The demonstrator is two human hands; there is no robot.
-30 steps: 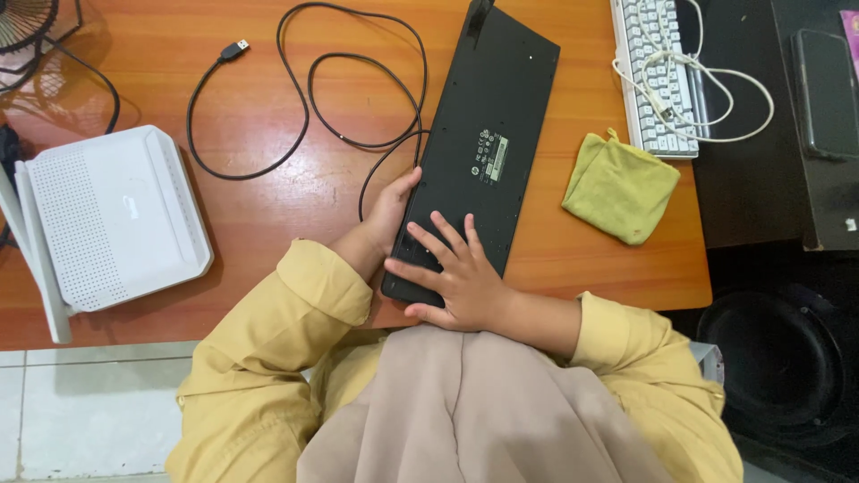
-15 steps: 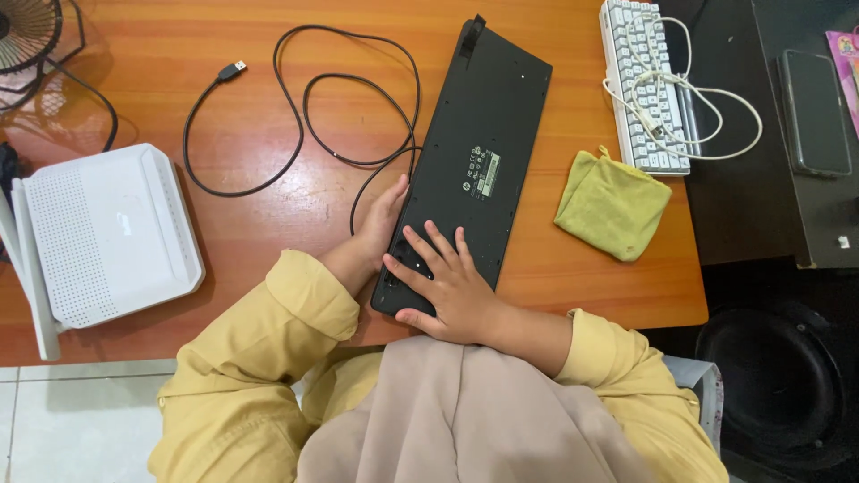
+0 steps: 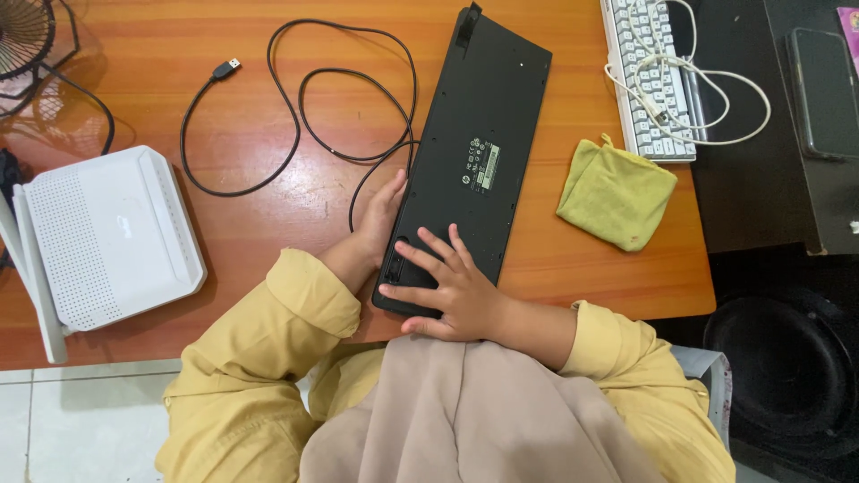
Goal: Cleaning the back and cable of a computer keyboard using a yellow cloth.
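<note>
From the head view, a flat black plastic keyboard (image 3: 474, 156) lies face down and slanted on the glossy orange wooden desk (image 3: 268, 224). The right hand (image 3: 447, 286) rests on its near end with fingers spread flat. The left hand (image 3: 380, 219) cups its left edge. A thin black cable (image 3: 295, 107) loops beside it; a soft yellow-green cloth (image 3: 616, 192) lies crumpled to its right.

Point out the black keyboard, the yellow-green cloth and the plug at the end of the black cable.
black keyboard (image 3: 479, 116), head view, bare middle of its upturned underside.
yellow-green cloth (image 3: 616, 192), head view, centre of the cloth.
cable plug (image 3: 225, 67), head view, on the plug body.
</note>
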